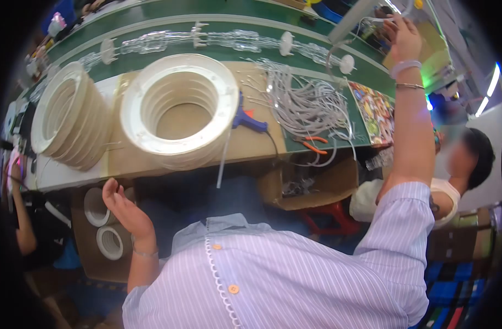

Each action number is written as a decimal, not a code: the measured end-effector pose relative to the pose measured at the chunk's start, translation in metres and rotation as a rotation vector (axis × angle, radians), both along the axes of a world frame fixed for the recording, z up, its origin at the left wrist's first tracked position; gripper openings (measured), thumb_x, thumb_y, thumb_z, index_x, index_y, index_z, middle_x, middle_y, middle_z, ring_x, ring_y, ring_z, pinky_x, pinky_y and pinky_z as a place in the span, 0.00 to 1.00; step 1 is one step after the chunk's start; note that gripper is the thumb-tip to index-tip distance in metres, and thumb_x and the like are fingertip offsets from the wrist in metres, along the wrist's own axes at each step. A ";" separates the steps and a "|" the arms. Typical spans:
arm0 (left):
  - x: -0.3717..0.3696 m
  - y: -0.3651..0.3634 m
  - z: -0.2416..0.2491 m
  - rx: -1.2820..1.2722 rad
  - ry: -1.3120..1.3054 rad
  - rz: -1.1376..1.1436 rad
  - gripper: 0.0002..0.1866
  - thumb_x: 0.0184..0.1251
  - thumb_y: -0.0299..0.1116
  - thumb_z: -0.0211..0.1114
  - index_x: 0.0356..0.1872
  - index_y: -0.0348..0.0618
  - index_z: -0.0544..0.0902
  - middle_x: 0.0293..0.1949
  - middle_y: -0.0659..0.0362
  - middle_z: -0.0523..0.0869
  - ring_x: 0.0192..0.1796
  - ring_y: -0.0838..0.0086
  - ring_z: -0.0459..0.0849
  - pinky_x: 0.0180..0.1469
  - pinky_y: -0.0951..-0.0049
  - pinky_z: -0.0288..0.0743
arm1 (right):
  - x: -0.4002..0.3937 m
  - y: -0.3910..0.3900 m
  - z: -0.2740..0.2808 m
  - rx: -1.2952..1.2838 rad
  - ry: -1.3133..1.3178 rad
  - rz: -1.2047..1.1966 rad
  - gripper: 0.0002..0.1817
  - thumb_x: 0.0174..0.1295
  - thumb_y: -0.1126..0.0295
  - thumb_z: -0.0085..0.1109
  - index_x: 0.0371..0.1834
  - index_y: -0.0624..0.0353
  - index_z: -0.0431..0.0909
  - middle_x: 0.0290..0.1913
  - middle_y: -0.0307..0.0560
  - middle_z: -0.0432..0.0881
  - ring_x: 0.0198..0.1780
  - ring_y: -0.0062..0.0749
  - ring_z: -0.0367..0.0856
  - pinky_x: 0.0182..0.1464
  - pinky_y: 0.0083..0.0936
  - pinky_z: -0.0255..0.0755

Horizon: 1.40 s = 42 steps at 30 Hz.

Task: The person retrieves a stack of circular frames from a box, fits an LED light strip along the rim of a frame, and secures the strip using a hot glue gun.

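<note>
My left hand is in front of the table edge, palm up, fingers loosely apart with nothing in them. Nearest to it are a ribbed white ring-shaped spool standing on cardboard and a second such spool to its left. My right hand is raised far to the upper right. Its fingertips are closed on a thin white cord near a pale post; the grip is small and partly hidden. A blue glue gun lies right of the middle spool, and a thin white stick hangs over the table edge.
A bundle of grey-white cables lies beside orange-handled pliers. Clear plastic parts line the green conveyor behind. Under the table are an open carton and a box with white rings. A person sits at right.
</note>
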<state>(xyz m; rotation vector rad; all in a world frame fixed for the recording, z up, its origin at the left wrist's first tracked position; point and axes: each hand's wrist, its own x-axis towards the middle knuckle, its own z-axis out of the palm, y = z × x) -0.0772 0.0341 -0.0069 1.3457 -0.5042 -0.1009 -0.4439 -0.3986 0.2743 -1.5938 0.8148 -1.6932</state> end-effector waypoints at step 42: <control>0.041 -0.147 0.210 0.285 -0.510 -0.768 0.12 0.63 0.35 0.54 0.37 0.37 0.80 0.21 0.67 0.74 0.23 0.86 0.66 0.26 0.88 0.61 | 0.172 0.123 -0.061 0.301 0.224 0.345 0.20 0.55 0.70 0.56 0.50 0.65 0.68 0.33 0.49 0.80 0.30 0.26 0.80 0.29 0.13 0.74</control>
